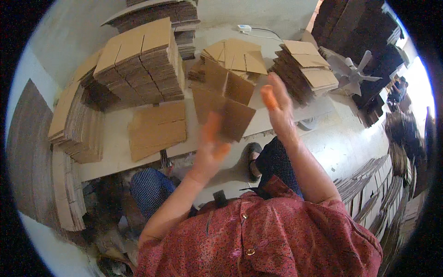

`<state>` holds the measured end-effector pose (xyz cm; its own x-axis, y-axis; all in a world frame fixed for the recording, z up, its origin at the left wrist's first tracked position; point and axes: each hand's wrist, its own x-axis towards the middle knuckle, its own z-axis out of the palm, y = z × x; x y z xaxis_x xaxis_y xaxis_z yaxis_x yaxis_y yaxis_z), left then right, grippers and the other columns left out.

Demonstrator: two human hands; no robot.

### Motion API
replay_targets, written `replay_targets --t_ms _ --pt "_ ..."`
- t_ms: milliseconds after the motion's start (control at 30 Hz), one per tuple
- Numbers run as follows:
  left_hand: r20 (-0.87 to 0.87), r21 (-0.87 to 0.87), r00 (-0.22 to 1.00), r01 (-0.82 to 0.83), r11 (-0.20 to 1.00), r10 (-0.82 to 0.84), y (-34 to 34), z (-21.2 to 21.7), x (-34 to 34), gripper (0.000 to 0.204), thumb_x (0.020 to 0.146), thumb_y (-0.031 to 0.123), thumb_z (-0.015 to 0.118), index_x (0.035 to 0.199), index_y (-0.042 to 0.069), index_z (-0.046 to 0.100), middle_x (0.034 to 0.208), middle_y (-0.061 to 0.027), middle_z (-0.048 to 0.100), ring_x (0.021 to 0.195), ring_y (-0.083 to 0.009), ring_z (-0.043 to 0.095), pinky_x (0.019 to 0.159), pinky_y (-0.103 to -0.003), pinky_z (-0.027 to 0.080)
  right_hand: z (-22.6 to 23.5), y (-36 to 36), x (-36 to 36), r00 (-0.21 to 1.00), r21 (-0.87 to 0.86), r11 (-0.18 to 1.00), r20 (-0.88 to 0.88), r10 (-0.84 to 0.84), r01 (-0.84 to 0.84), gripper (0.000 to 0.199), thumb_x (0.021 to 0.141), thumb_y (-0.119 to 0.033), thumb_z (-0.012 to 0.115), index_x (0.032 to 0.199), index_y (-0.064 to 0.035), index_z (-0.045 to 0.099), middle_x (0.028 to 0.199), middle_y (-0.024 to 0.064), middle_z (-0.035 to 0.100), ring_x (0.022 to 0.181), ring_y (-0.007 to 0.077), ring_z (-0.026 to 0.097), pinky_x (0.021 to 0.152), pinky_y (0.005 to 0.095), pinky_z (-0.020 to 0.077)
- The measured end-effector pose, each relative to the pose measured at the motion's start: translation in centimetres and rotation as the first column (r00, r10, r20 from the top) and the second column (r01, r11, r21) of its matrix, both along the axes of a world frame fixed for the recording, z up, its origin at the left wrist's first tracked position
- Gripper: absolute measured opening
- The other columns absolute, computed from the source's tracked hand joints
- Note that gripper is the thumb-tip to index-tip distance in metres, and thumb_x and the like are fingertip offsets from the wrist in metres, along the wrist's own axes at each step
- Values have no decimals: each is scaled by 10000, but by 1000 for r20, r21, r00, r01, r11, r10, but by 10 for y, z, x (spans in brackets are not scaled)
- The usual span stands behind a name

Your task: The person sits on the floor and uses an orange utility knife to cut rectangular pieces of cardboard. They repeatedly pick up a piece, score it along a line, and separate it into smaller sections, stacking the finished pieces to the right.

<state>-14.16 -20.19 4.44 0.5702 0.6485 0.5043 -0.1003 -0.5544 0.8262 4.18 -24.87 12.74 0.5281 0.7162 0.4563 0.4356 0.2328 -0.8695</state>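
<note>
Tilted brown cardboard pieces [229,98], slotted and crossing one another, stand over the table's front edge between my hands. My left hand [208,150] is at their near left side, with orange covers on its fingertips. Motion smears it, so whether it grips the cardboard is unclear. My right hand [279,104] is raised to the right of the pieces, apart from them, its fingers stretched out and holding nothing; an orange cover shows on it. To the left, a flat slotted cardboard sheet [158,129] lies on the table.
Behind the pieces lie loose slotted sheets [237,53]. Tall cardboard stacks [138,62] fill the left; another stack [308,69] leans at the right. A white-bladed fan [354,74] stands beyond it. A small white device [244,28] with a cable is at the table's back.
</note>
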Motion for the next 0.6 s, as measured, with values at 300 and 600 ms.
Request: replay_targets --t_ms 300,600 --pt "7 -214 919 386 897 -394 -10 17 21 738 784 196 580 1371 -1 178 1432 -159 174 1335 -256 131 1081 -344 119 18 -17 -14 911 -424 807 -198 361 -412 343 805 -132 557 1115 12 530 992 67 590 900 120 517 784 275 434" --pt "-140 -260 966 175 950 -216 -19 -32 11 801 799 529 523 1354 18 254 1416 -158 230 1313 -354 173 1073 -404 137 92 -68 35 995 -104 994 89 50 -41 478 813 5 493 1278 18 382 1166 135 544 1095 209 512 936 300 395"
